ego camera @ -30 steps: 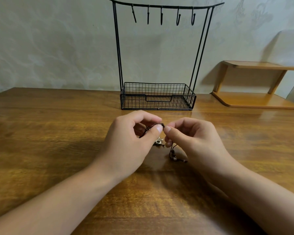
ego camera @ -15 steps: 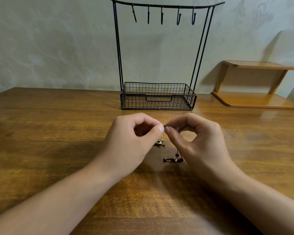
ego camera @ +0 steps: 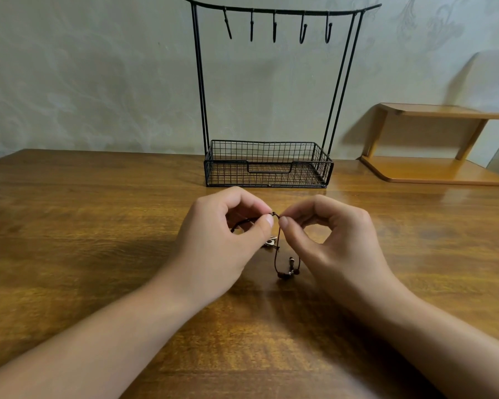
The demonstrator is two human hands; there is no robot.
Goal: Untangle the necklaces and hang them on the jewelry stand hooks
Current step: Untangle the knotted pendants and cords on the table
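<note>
A home room — patterned wallpaper (ego camera: 98,82), wooden table (ego camera: 84,211), small wooden shelf (ego camera: 432,168) against the wall.

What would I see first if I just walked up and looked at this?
First you'd see two hands low in the middle, the left hand and right hand, both pinching a thin dark cord with small beads that dangles to the wooden table. Behind them stands a tall black wire stand by the wall, with a basket at its foot and five bare hooks along its top bar.
</note>
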